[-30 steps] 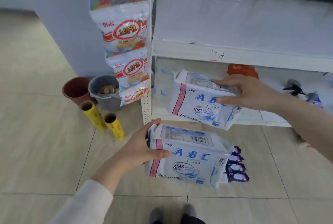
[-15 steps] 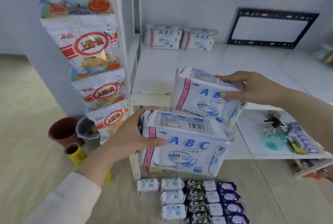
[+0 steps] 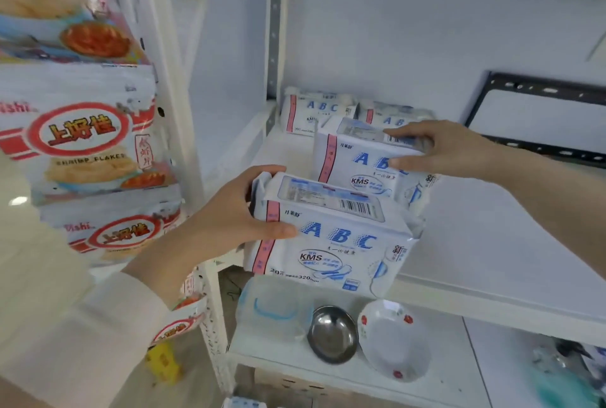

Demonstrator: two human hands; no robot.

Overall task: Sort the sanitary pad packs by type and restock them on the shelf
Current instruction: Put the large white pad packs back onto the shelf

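My left hand grips the left end of a white ABC pad pack with a pink stripe, held at the front edge of the white shelf. My right hand holds a second, identical ABC pack by its top right, above the shelf and farther in. Two more ABC packs stand against the back wall: one at the left, one beside it partly hidden behind the pack in my right hand.
Shrimp-flake snack bags hang on the upright at left. On the lower shelf sit a clear lidded box, a steel bowl and a flowered white bowl. A black frame leans against the back wall at right.
Both hands have lifted their packs up from near the floor to the upper shelf. The view has risen and closed in, so the packs on the floor have dropped out of sight.
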